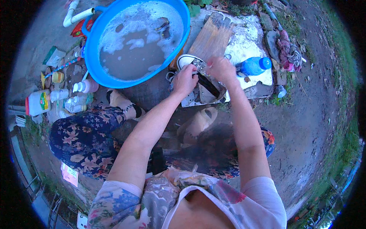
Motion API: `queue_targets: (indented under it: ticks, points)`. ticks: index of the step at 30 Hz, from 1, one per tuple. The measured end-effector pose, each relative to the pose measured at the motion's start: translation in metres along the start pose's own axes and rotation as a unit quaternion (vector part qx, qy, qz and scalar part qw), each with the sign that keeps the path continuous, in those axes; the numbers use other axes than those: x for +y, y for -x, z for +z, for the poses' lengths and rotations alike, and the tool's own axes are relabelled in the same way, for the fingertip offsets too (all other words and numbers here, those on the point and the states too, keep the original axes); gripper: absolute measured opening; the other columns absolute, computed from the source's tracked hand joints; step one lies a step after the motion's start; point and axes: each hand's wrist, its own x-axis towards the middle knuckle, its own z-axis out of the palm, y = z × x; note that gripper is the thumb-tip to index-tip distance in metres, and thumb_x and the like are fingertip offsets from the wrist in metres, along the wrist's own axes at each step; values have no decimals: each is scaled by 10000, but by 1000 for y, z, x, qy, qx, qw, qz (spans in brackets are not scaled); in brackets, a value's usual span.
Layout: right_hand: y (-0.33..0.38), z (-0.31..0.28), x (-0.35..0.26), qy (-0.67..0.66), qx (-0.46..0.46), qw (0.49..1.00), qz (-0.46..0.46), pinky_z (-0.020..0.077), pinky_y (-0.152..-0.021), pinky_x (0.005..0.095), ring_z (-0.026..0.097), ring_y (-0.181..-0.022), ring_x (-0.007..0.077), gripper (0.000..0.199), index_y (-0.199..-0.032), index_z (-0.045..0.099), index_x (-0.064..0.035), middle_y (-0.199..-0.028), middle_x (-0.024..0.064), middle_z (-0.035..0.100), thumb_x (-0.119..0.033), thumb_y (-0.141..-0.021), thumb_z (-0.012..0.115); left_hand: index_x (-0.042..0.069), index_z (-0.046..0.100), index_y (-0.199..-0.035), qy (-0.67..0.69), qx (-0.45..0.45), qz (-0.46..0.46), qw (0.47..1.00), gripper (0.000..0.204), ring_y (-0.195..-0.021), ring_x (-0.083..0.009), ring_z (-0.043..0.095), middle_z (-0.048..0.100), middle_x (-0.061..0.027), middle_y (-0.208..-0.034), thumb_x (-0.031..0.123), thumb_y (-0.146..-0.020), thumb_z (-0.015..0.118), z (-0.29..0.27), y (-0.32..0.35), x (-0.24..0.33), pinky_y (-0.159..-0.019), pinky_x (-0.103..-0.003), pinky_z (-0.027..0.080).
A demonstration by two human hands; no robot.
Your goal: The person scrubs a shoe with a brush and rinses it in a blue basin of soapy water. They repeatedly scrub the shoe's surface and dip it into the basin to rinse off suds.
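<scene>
A canvas sneaker [207, 92] with a white rubber toe cap lies on a pale slab, its toe toward the basin and its dark inside showing. At the lacing just behind the toe, my left hand [185, 81] grips the shoe's upper with bent fingers. My right hand [222, 71] is closed above the opposite side of the lacing, and what its fingers pinch is too small to make out. White laces [170, 77] hang beside the shoe, to the left of my left hand.
A blue basin [88, 57] of murky, foamy water stands at the far left, a dark item floating in it. Beyond the shoe lies a wooden board [211, 36]. A blue bottle [253, 66] rests on the slab [249, 42] at right. Several bottles [87, 86] stand left.
</scene>
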Motion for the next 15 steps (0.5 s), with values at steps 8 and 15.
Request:
queue_targets:
  ticks: [8,15]
  points:
    - [9,36,9,3,64,996,53,499,-737,448,622,-865,354,203,-938,633,-98,-1008,191,600,-143,-763,541,35,575,-834,98,-89,35,991,94,-877,-256,577,596,-101,-887,128,-820,568,-28,3,-32,-775,-346,451]
    - [11,42,6,-30,62,998,3,492,-760,429,618,-885,337,189,-915,644,-107,-937,166,635,-184,-767,554,44,564,-882,-42,-119,-26,992,188,-829,-295,610,628,-131,-876,224,-831,585,-33,7,0,-705,-386,477]
